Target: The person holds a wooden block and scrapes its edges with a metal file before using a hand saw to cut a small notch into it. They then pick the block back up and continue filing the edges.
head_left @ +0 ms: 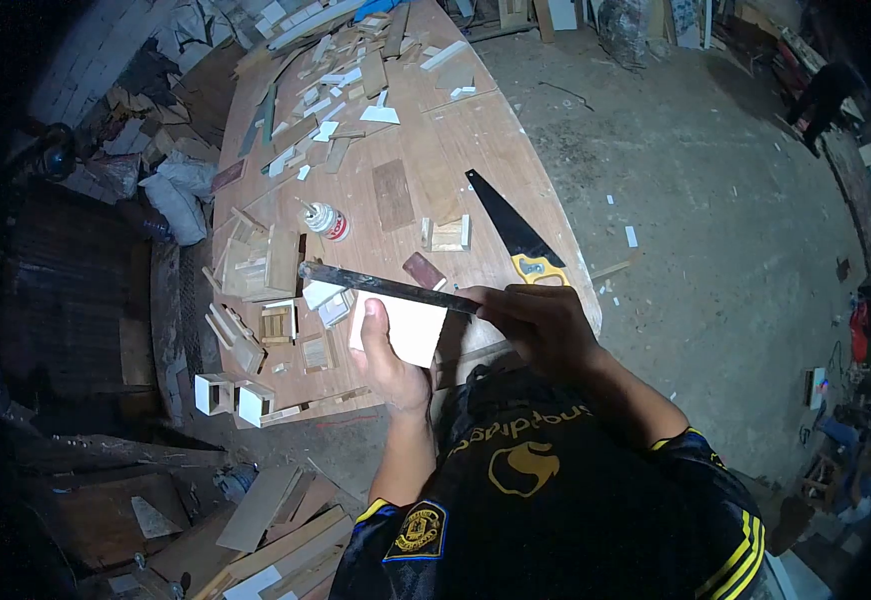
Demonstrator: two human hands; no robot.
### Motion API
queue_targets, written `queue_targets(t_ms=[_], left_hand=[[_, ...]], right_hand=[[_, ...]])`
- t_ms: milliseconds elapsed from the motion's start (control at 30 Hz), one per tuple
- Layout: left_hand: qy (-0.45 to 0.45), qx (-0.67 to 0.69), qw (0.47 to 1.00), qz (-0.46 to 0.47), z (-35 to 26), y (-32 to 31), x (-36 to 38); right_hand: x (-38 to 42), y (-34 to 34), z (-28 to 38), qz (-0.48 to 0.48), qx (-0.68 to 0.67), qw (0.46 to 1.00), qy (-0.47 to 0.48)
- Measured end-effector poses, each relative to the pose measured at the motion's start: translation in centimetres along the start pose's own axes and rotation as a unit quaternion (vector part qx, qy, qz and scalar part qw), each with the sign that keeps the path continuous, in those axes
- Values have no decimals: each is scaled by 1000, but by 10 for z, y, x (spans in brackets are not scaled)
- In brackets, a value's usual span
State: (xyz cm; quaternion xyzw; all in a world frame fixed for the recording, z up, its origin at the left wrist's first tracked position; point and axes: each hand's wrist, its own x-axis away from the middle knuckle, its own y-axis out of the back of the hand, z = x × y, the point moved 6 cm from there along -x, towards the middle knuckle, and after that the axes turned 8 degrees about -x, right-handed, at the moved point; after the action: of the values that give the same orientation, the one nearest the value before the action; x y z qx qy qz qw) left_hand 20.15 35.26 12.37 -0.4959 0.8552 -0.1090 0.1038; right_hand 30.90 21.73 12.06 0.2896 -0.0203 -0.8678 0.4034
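My left hand (388, 368) grips a white box-like wooden piece (414, 330), its thumb pressed on the white face. My right hand (548, 325) is closed around one end of a long dark flat file (386, 285). The file lies across the upper edge of the white piece, and its far end reaches past it to the left. Beyond the file, a dark red sanding block (424, 270) rests on the table. Partly hidden under the file are small white pieces (334, 307).
On the wooden table (436, 150) are a handsaw (511, 220) with a yellow handle, a glue bottle (327, 221), and a small wooden frame (447, 234). Small wooden assemblies (261, 262) stand at the left edge. Offcuts (356, 90) cover the far end.
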Motion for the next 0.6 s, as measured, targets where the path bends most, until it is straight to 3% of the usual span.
queue_targets(t_ms=[267,333,367,400,467,533,600], left_hand=[[11,64,998,-5,18,16,-9],[-25,7,993,-117,10,20,-9],[-86,-13,991,-100,12,31,-16],[-86,-13,991,-101,6,32,-18],[-51,55,997,-20,-6,21,-20],[-99,-14,995,-24,-3,29,-21],[-118,-21,992,-38,1,32,-21]], right_hand=[[-5,5,8,26,-1,999,-25],[-2,2,8,58,6,998,-24],[0,2,10,60,5,998,-24],[2,2,12,57,23,997,-41],[2,2,14,59,38,996,-57],[-3,15,14,-21,2,996,-83],[-7,18,15,-21,10,996,-88]])
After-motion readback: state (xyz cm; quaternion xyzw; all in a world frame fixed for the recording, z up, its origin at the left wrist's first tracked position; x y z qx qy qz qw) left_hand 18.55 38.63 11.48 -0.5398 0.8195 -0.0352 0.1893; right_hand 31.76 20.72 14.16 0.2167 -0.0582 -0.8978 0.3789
